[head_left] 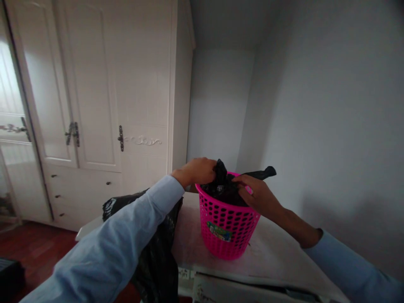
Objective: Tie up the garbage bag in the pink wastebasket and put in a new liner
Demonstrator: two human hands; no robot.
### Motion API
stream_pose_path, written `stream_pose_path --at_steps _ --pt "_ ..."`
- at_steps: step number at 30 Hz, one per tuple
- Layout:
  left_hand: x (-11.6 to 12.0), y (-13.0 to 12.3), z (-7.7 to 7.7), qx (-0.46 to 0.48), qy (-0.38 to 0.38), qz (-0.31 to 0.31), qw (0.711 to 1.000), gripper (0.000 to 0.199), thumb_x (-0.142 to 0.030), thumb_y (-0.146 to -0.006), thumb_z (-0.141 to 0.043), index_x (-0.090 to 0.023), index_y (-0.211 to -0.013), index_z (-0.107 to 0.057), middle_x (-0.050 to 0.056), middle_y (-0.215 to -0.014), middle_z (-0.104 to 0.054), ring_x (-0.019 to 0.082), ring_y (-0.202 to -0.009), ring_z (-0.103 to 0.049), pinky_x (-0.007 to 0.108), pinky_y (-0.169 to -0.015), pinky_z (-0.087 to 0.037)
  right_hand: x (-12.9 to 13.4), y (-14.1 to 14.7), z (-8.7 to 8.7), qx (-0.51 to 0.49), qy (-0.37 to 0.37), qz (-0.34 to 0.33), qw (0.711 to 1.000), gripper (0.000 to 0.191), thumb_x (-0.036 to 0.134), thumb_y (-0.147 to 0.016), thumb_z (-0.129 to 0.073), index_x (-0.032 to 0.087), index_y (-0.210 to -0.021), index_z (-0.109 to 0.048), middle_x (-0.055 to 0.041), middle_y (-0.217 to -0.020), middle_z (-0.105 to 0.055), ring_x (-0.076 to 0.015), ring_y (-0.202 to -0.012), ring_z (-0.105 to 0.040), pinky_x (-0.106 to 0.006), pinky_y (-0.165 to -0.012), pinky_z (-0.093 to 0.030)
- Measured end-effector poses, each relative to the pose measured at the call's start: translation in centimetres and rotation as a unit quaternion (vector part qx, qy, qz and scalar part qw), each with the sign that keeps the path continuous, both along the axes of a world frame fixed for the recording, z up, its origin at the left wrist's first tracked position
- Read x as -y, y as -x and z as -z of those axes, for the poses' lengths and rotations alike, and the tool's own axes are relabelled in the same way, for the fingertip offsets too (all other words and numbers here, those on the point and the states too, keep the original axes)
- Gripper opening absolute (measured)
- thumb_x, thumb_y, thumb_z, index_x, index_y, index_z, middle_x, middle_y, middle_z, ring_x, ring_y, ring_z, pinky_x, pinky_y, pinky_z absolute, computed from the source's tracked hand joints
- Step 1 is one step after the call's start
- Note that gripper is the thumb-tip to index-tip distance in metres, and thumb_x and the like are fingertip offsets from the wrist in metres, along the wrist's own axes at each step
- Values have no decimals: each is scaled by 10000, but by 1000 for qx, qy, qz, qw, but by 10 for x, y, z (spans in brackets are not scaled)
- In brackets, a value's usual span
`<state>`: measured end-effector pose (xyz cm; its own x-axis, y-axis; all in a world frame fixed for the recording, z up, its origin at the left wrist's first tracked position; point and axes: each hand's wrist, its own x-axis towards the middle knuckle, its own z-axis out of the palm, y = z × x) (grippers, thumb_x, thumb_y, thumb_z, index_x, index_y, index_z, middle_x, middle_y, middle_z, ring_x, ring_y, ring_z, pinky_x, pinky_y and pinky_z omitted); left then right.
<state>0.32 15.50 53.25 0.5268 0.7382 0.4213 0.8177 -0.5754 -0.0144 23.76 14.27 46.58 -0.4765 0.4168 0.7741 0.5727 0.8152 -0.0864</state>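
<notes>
Pink perforated basket (214, 214) noted upright on a white table (277, 252), just right of centre, lower half of frame. Black plastic liner (229, 197) seen inside its mouth, one end stuck out to the right past the rim. At the basket's left rim, a bunch of liner is gripped by curled fingers of the left hand (198, 171). Liner is met by right hand (259, 195) fingertips at the right rim; whether pinched cannot be told. Second black bag (160, 256) draped lower left of centre, partly hidden by the left sleeve (126, 235).
</notes>
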Motion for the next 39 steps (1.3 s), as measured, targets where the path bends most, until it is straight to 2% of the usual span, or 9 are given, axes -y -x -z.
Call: stream_pose_path --at_steps 3,7,9,14,20,24,30,34,39 --pt "-3 2 -11 136 -60 31 988 314 -153 -925 -439 -116 -1113 -687 157 -1049 -753 248 -973 -693 410 -907 -519 5 4 -3 -42 24 -13 999 186 272 -939 -476 226 -953 -656 -66 -875 -736 -215 -792 -700 -371 -752 -575" --pt "-14 -6 5 208 137 212 945 366 -248 -898 -642 -138 -1248 -652 120 -1235 -724 196 -1115 -664 330 -960 -512 7 6 -6 -92 84 -16 992 206 359 -936 -528 223 -854 -659 -51 -832 -717 -210 -790 -680 -360 -756 -547" --pt "-19 -11 19 186 195 252 929 332 -276 -870 -699 -156 -1180 -700 83 -1147 -756 194 -1069 -676 311 -926 -514 5 6 -5 -108 120 -19 987 202 380 -907 -570 219 -844 -675 -50 -841 -729 -215 -811 -688 -363 -780 -547" --pt "-29 -9 40 168 152 189 955 97 -180 -865 -657 -138 -880 -744 24 -800 -740 155 -776 -657 248 -721 -470 0 0 -2 -126 148 -22 981 328 377 -825 -661 189 -1093 -672 -49 -867 -735 -223 -821 -691 -363 -792 -543" --pt "-23 -2 50 212 31 182 960 145 -216 -911 -597 -150 -969 -712 90 -955 -736 185 -849 -649 307 -795 -493 0 -7 -5 -114 153 3 982 293 417 -826 -673 201 -1019 -722 -39 -836 -710 -221 -796 -660 -359 -774 -514" --pt "-23 0 56 280 87 206 934 276 -253 -947 -530 -134 -1149 -676 122 -1078 -726 191 -921 -663 314 -829 -518 2 -6 -8 -120 141 1 983 297 433 -874 -617 206 -1025 -736 -52 -902 -714 -225 -861 -656 -366 -829 -504" --pt "-31 10 62 205 176 207 940 202 -154 -833 -587 -140 -968 -736 40 -879 -740 173 -811 -657 282 -769 -513 -5 -10 -4 -165 173 28 970 277 426 -883 -526 208 -941 -687 -65 -934 -706 -238 -899 -645 -382 -840 -489" --pt "-28 2 64 180 174 215 944 174 -189 -765 -692 -145 -927 -740 3 -791 -705 153 -740 -614 240 -675 -465 -6 -8 -4 -161 232 8 959 279 458 -888 -518 214 -928 -647 -39 -863 -664 -211 -802 -608 -349 -743 -484" --pt "-23 -9 63 191 141 180 955 131 -106 -754 -603 -133 -760 -731 -21 -650 -632 134 -660 -563 231 -621 -415 -2 0 -9 -125 296 -2 947 379 541 -868 -596 211 -1051 -631 -22 -824 -667 -199 -761 -620 -317 -687 -482"
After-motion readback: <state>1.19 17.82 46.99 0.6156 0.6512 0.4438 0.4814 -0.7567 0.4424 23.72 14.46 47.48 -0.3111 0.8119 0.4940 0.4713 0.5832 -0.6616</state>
